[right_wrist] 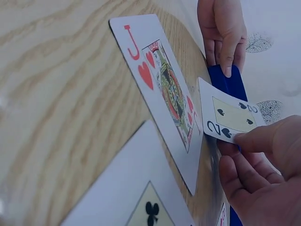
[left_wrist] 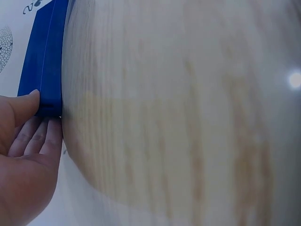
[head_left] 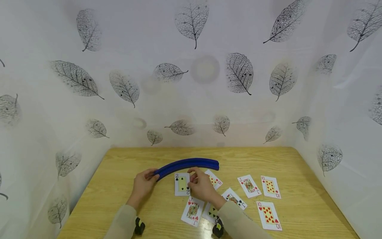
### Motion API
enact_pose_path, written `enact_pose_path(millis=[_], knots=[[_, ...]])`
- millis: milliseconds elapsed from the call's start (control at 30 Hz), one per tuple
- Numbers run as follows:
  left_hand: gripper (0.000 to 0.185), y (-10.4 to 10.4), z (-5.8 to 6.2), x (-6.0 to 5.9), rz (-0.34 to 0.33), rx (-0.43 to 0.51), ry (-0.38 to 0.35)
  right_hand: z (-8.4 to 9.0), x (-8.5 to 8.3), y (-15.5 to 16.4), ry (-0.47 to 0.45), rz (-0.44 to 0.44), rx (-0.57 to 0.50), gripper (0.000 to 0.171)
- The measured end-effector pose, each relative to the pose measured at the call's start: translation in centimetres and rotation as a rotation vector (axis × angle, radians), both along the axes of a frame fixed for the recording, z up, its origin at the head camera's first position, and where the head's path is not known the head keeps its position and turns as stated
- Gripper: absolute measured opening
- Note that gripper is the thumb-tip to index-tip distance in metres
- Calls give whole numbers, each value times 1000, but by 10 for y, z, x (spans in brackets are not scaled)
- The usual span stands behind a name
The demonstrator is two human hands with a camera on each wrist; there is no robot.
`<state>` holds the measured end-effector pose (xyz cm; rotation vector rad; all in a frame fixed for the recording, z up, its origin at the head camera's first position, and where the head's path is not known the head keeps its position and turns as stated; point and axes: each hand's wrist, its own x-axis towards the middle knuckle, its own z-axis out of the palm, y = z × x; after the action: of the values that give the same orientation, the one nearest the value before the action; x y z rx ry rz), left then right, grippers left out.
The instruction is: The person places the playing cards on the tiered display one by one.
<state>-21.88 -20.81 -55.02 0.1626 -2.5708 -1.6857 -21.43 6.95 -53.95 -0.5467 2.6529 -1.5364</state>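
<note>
Nearest you, six face-up playing cards [head_left: 268, 215] lie loose on the wooden desk [head_left: 298, 166], while your right hand [head_left: 203, 186] pinches the two of spades card [head_left: 182, 183] at frame centre, and your left hand [head_left: 143, 184] grips the curved blue plastic card holder [head_left: 188, 164], its slots apparently empty.

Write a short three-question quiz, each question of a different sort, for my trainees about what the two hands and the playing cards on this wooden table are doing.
1. True or false: the left hand holds one end of the blue curved card holder.
2. Which card does the right hand pinch? A) jack of hearts B) two of spades C) ten of diamonds
3. Fill in: the two cards at the table's right side that share a rank are both ____.

Key
1. True: its fingers grip the holder's left end.
2. B: the two of spades; the jack of hearts lies flat nearer the person.
3. Tens: ten of diamonds and ten of hearts.
</note>
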Motion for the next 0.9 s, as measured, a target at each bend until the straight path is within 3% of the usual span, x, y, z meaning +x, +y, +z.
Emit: enact_pose_path(millis=[300, 900], knots=[[31, 1, 2, 3, -2, -14, -1, 6, -2, -1, -50, 17, 0, 31], [28, 2, 0, 1, 7, -13, 25, 20, -21, -14, 3, 8, -19, 22]])
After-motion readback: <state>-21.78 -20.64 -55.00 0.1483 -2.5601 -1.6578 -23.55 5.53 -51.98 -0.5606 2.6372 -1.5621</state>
